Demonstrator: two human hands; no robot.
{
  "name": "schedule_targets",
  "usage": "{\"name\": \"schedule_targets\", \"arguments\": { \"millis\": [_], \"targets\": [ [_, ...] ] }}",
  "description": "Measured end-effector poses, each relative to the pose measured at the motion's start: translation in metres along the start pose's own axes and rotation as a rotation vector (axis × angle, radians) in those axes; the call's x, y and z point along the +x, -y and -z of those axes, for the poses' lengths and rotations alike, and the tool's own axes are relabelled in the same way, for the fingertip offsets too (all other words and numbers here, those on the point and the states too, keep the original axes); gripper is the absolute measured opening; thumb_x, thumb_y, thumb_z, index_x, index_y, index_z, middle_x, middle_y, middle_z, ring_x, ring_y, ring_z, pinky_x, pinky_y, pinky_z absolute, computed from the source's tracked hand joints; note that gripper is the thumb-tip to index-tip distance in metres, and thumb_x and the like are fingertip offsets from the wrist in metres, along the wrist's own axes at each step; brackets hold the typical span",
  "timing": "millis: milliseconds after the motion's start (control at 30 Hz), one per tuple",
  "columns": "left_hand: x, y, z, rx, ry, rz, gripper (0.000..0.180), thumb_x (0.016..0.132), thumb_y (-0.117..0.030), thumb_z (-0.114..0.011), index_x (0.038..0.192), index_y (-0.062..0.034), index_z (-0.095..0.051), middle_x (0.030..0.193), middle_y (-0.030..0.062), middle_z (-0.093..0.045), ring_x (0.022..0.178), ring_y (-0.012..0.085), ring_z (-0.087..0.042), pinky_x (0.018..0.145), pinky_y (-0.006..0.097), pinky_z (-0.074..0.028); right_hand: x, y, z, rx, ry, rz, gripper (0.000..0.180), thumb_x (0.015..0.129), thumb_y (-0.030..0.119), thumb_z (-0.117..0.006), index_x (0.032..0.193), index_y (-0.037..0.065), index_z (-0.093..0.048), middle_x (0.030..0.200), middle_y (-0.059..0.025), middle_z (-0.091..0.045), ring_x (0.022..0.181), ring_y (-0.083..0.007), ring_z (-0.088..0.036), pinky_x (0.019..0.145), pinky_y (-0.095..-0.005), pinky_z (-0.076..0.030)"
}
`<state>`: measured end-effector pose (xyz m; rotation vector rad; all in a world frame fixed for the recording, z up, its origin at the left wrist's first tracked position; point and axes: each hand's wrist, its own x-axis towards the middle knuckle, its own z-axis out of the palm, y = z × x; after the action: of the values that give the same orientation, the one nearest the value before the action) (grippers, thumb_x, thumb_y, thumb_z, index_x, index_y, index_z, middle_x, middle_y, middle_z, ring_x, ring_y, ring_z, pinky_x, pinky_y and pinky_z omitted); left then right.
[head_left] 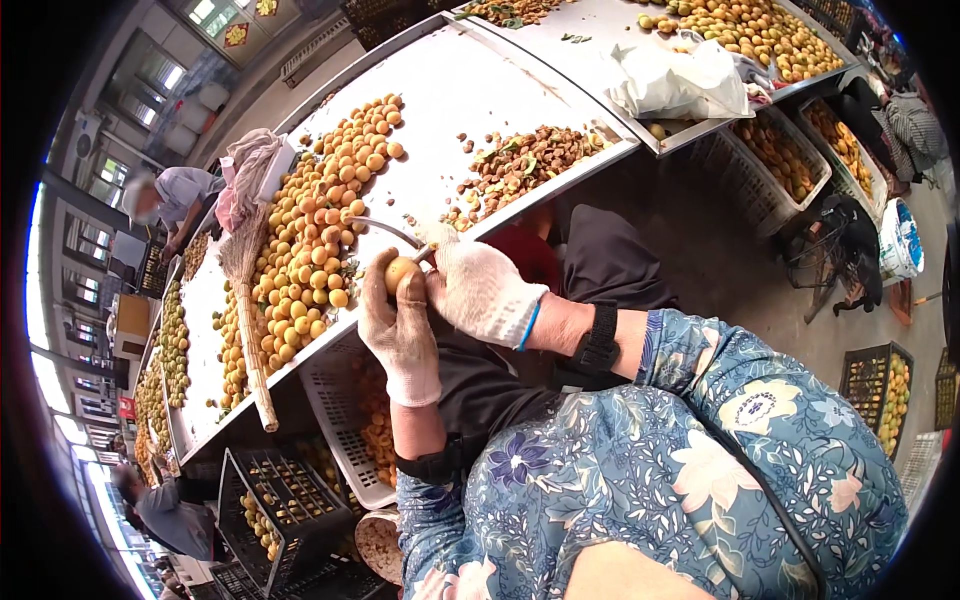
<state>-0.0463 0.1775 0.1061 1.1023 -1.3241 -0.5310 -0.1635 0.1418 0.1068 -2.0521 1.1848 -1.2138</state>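
Your gloved left hand (397,330), near the centre of the frame, grasps a yellow-orange apricot (400,272) between thumb and fingers. Your gloved right hand (487,285), just beside it, is closed around the near end of a thin curved metal tool (385,226); its grip end is hidden by the glove. The tool's shaft arcs toward the left over the edge of the sorting table (440,95), and its near end lies close to the apricot; you cannot tell whether they touch.

Left of your hands, a long heap of apricots (325,215) spreads over the pale tabletop. Above and right of them lies a pile of brown stones (535,165) with green leaves mixed in. A straw broom (248,335) leans along the heap's left side, near a pinkish cloth (250,175).

In the upper right, a white plastic bag (680,80) rests on the neighbouring table. Below the table edge, a white crate (345,425) holds orange fruit, and a black crate (285,520) stands at the lower left. A co-worker (180,195) bends over the far left side.
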Motion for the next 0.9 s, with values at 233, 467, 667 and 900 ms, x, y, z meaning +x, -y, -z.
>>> {"name": "schedule_targets", "arguments": {
  "millis": [233, 467, 667, 900],
  "targets": [
    [0.006, -0.003, 0.0, -0.54, 0.2, 0.347, 0.054, 0.091, -0.038, -0.064, 0.127, 0.0013, -0.051, 0.093, 0.0008, -0.058, 0.074, 0.007, -0.053, 0.064, 0.019, -0.045, 0.01, -0.011, 0.042, 1.261, 0.722, -0.842, 0.02, 0.092, 0.02, -0.047, 0.074, 0.011, -0.05, 0.055, 0.0048, -0.038, 0.035, -0.0078, -0.029, 0.029, -0.0248, -0.022],
    [0.025, 0.075, 0.012, -0.897, 0.111, 0.362, 0.053, 0.096, -0.024, -0.056, 0.136, 0.0062, -0.038, 0.127, 0.0182, -0.053, 0.106, 0.0219, -0.056, 0.094, 0.037, -0.047, 0.027, -0.018, 0.039, 1.234, 0.612, -0.737, 0.021, 0.092, 0.023, -0.055, 0.077, 0.009, -0.049, 0.053, 0.0029, -0.038, 0.034, -0.0058, -0.032, 0.029, -0.0231, -0.025],
    [0.052, 0.108, -0.011, -1.095, 0.095, 0.419, 0.048, 0.099, -0.02, -0.052, 0.136, 0.0044, -0.037, 0.134, 0.022, -0.048, 0.126, 0.0316, -0.048, 0.104, 0.042, -0.042, 0.052, -0.057, 0.013, 0.084, 0.119, -0.136, 0.07, 0.088, 0.019, -0.059, 0.143, -0.008, -0.026, 0.12, -0.029, -0.057, 0.102, -0.037, -0.062, 0.088, -0.0389, -0.049],
    [0.089, 0.133, -0.039, -0.659, 0.093, 0.118, 0.039, 0.102, -0.019, -0.037, 0.129, 0.0093, -0.043, 0.127, 0.02, -0.055, 0.117, 0.0254, -0.055, 0.1, 0.034, -0.043, 0.076, -0.077, -0.018, -0.01, 0.054, 0.036, 0.06, 0.092, 0.018, -0.054, 0.143, -0.004, -0.03, 0.102, -0.0285, -0.062, 0.09, -0.0412, -0.063, 0.076, -0.044, -0.051]
  ]
}}
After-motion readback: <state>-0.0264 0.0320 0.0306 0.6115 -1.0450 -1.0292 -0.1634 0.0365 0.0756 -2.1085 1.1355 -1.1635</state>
